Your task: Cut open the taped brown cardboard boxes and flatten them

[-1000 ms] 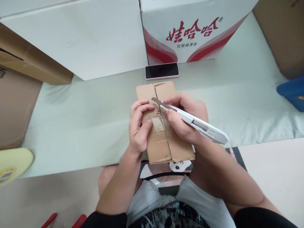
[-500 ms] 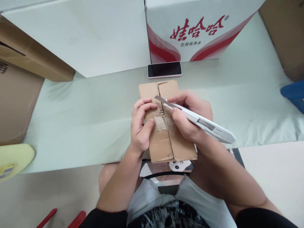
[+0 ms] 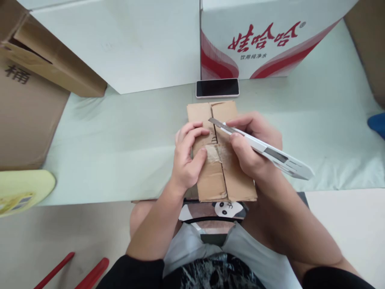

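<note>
A small brown cardboard box (image 3: pixel 210 180) lies at the table's front edge, its two flaps meeting along a lengthwise seam. A worn strip of clear tape (image 3: pixel 213 153) crosses that seam near the middle. My left hand (image 3: pixel 190 156) grips the box's left side, fingers curled over the top and thumb near the tape. My right hand (image 3: pixel 255 144) is closed around a white utility knife (image 3: pixel 264 150). Its blade is out and its tip is over the seam in the upper part of the box; whether it touches the cardboard I cannot tell.
A phone (image 3: pixel 217 88) lies behind the box, against a white carton with red print (image 3: pixel 249 44). Brown cartons (image 3: pixel 27 116) stand at the left, near a yellow-green container (image 3: pixel 27 190). A blue object (image 3: pixel 377 124) sits at the right edge. A pale green cloth (image 3: pixel 120 160) covers the table.
The whole scene has shifted to the right in view as the camera turned slightly left. Both hands keep their holds on the box and knife; the knife has barely moved relative to the box.
</note>
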Tool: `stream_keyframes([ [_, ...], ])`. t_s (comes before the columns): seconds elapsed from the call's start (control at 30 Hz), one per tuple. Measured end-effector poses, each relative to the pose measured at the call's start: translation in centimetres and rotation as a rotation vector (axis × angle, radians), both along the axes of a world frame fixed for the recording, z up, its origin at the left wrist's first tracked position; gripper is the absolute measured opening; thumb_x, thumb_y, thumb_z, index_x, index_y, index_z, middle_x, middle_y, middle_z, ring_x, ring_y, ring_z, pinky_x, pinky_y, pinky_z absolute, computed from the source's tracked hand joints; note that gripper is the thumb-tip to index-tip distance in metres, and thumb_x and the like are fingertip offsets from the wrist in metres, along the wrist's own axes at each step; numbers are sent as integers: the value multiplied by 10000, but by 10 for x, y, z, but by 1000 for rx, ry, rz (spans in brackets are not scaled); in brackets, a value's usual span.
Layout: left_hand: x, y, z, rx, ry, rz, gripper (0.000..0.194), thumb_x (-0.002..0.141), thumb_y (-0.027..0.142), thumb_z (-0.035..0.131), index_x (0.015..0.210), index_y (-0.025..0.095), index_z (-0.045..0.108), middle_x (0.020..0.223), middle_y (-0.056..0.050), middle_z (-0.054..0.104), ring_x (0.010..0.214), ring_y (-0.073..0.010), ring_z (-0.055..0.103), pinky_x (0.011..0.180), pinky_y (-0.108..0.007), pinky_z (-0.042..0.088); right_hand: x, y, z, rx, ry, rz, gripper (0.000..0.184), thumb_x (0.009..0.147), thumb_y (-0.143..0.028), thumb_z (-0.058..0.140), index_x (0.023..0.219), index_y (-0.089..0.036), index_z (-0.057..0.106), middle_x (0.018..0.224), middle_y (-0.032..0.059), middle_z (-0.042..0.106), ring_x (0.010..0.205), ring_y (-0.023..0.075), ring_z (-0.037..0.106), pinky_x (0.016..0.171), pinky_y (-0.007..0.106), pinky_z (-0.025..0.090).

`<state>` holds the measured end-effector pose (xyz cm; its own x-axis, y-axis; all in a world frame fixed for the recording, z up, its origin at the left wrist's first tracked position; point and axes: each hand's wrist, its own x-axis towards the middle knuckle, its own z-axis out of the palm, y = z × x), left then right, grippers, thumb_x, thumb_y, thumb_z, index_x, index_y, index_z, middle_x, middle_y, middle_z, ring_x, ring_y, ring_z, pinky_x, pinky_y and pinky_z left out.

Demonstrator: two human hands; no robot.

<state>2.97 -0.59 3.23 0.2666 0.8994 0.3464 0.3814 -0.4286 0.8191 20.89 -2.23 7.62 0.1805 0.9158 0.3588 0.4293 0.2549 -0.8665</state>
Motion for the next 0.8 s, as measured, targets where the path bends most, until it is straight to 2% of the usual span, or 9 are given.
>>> stream_keyframes([
  [0.07, 0, -1, 1, -4, 10, -3, 290, 957, 373, 512, 1206, 270, 620, 1432, -91, 606, 1399, -299, 529, 1235, -507, 409, 0, 0, -3, 13, 25, -3, 89, 826, -231, 641, 889, -254, 699, 643, -44, 644, 545, 126, 556, 534, 285, 452],
  [0.17, -1, -2, 2, 3, -6, -10, 286, 957, 351, 523, 1208, 267, 629, 1437, -91, 614, 1402, -292, 538, 1237, -504, 419, 4, 3, -10, 27, 200, -8, 83, 878, -296, 621, 943, -255, 652, 639, -55, 613, 473, 110, 502, 458, 268, 384],
  [0.27, -6, -1, 3, 16, -39, -4, 274, 959, 354, 545, 1190, 265, 663, 1421, -91, 635, 1383, -294, 563, 1224, -509, 440, 11, 10, -20, 64, 374, -152, 191, 958, -445, 544, 1029, -268, 550, 735, -32, 669, 484, 122, 564, 433, 266, 350],
  [0.37, -18, 4, 5, -9, -77, 38, 253, 964, 406, 572, 1108, 265, 726, 1357, -84, 674, 1334, -294, 599, 1198, -513, 472, 20, 17, -36, 83, 355, -306, 292, 963, -538, 540, 1054, -263, 502, 834, 9, 711, 555, 145, 637, 478, 281, 387],
  [0.47, -34, 13, 6, -56, -151, 148, 274, 962, 443, 575, 925, 264, 779, 1241, -70, 715, 1280, -289, 627, 1135, -500, 525, 28, 21, -55, 43, 89, -334, 283, 949, -492, 565, 1091, -250, 527, 876, 22, 681, 654, 172, 664, 629, 344, 512],
  [0.53, -45, 18, 7, -90, -213, 235, 278, 948, 413, 592, 812, 253, 774, 1177, -66, 728, 1256, -288, 643, 1102, -491, 544, 32, 23, -65, 19, -179, -319, 294, 921, -374, 569, 1183, -243, 543, 987, 60, 685, 834, 222, 701, 784, 419, 560],
  [0.63, -62, 24, 8, -150, -239, 340, 239, 906, 354, 647, 721, 230, 734, 1121, -65, 739, 1225, -297, 668, 1093, -498, 549, 39, 26, -74, -25, -486, -256, 471, 847, -234, 548, 1318, -247, 539, 1211, 122, 690, 1100, 297, 686, 917, 490, 542],
  [0.73, -77, 29, 8, -228, -205, 367, 230, 836, 336, 727, 654, 216, 656, 1148, -70, 739, 1207, -299, 678, 1042, -468, 574, 45, 28, -78, -160, -624, -205, 526, 817, -175, 527, 1338, -235, 563, 1268, 140, 703, 1162, 340, 670, 965, 524, 505],
  [0.8, -84, 32, 7, -314, -221, 342, 208, 808, 331, 759, 690, 221, 628, 1177, -70, 730, 1137, -274, 696, 943, -422, 605, 46, 28, -81, -253, -675, -201, 527, 820, -151, 506, 1336, -216, 591, 1293, 157, 710, 1157, 354, 671, 957, 523, 494],
])
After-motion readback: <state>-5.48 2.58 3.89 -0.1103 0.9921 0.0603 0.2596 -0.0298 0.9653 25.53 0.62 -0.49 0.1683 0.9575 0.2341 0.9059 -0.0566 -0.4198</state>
